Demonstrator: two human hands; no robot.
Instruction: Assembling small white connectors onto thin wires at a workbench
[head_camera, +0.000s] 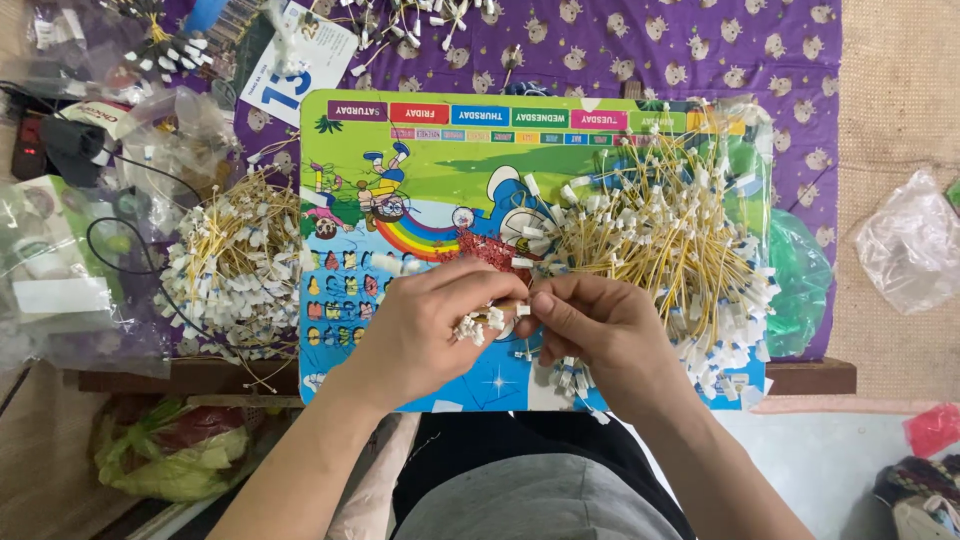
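Work surface: low table covered w/ a purple patterned cloth (700, 40), on a woven mat floor; a bright cartoon board (420, 160) lies flat on top and serves as the work pad, close to the person's lap so both hands reach it w/o stretching. Left hand (420, 325) and right hand (600, 330) meet at the board's near-centre, fingertips together, pinching a small bundle of white plugs (485, 322) between them; grip is tight at the tips, prob. to keep the small parts aligned. Whether the right hand also holds a separate wire cannot be told, fingers hide it. Just right of the hands, touching the right wrist area, sits a large loose pile of yellow wires (660, 240) w/ white ends, fanned out on the board, within easy pick range. A second heap of similar wires (235, 265) lies off the board's left edge, well apart from the first, so the two lots stay separate. Clear plastic bags (70, 290) are stacked far left; another clear bag (910, 240) lies on the mat at right. A calendar sheet (300, 65) rests at the table's far side, near more loose plugs.
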